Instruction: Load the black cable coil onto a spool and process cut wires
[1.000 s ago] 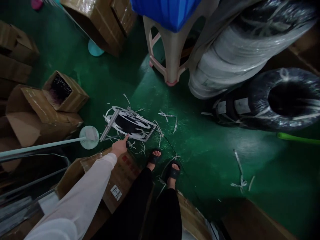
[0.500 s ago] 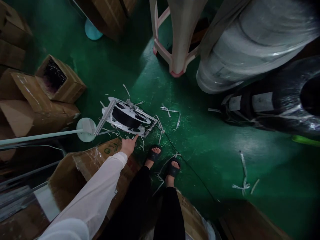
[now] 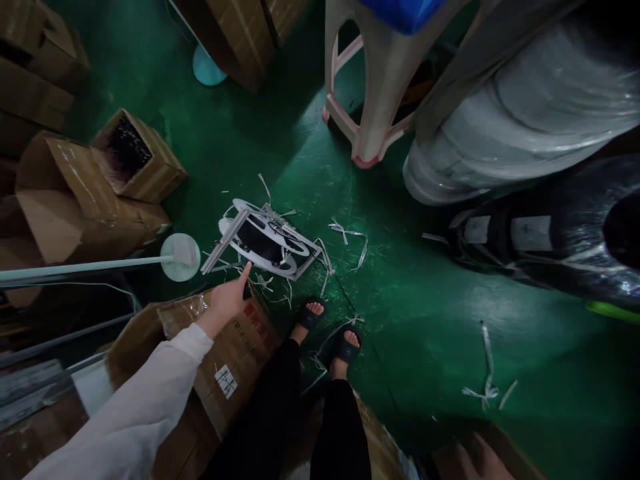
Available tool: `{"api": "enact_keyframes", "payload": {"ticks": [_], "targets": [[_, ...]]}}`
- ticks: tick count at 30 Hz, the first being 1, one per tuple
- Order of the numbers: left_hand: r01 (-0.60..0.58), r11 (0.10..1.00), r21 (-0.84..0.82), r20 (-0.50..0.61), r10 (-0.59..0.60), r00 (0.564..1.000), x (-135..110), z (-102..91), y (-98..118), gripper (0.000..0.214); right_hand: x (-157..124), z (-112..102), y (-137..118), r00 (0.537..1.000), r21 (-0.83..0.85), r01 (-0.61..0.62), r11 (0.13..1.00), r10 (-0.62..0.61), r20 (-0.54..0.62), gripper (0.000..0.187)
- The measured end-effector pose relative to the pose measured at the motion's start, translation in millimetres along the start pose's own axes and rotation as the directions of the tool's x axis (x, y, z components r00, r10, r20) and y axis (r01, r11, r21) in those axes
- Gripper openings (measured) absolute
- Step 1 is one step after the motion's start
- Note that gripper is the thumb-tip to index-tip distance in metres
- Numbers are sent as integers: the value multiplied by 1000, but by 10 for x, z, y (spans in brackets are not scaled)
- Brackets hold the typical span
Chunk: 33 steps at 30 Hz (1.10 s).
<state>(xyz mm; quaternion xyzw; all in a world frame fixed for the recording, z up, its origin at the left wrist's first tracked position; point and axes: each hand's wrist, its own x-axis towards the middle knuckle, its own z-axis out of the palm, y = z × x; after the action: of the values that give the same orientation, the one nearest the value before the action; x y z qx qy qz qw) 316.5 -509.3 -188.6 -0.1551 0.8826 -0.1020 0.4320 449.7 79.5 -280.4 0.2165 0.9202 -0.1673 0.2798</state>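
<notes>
A white-flanged reel (image 3: 301, 247) wound with black cord or band (image 3: 267, 251) stands in a metal frame (image 3: 227, 239) on the green floor. My left hand (image 3: 227, 305), in a white sleeve, is just on the near side of it. The index finger is stretched toward the lower flange; contact is unclear. The other fingers are curled and partly hidden, beside a dark patch I cannot make out. A thin dark line (image 3: 345, 291) runs from the reel toward my feet. My right hand (image 3: 477, 460) is a blur at the bottom edge, its fingers unreadable.
Cardboard boxes stand at left, one (image 3: 240, 360) beneath my left arm. A pale pole with a round base (image 3: 181, 257) is beside the reel. White tie strips (image 3: 485, 373) litter the floor. A plastic stool (image 3: 377, 93) and wrapped rolls (image 3: 480, 147) stand at upper right.
My left hand has drawn back and left from the reel's lower rim. My right hand has come into view at the bottom. The dark line across the floor looks fainter.
</notes>
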Motion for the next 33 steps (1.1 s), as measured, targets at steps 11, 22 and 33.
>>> {"api": "enact_keyframes", "payload": {"ticks": [11, 22, 33], "targets": [[-38, 999, 0, 39, 38, 999, 432, -24, 80, 86, 601, 857, -2192, 846, 368, 412, 833, -500, 185, 54], [94, 994, 47, -12, -94, 996, 705, -37, -259, 90, 1163, 1371, -4873, 714, 527, 517, 674, -680, 169, 35], [37, 997, 65, -34, -35, 999, 741, 238, -291, 87, 1579, 2125, -5747, 768, 384, 428, 818, -553, 323, 30]]}}
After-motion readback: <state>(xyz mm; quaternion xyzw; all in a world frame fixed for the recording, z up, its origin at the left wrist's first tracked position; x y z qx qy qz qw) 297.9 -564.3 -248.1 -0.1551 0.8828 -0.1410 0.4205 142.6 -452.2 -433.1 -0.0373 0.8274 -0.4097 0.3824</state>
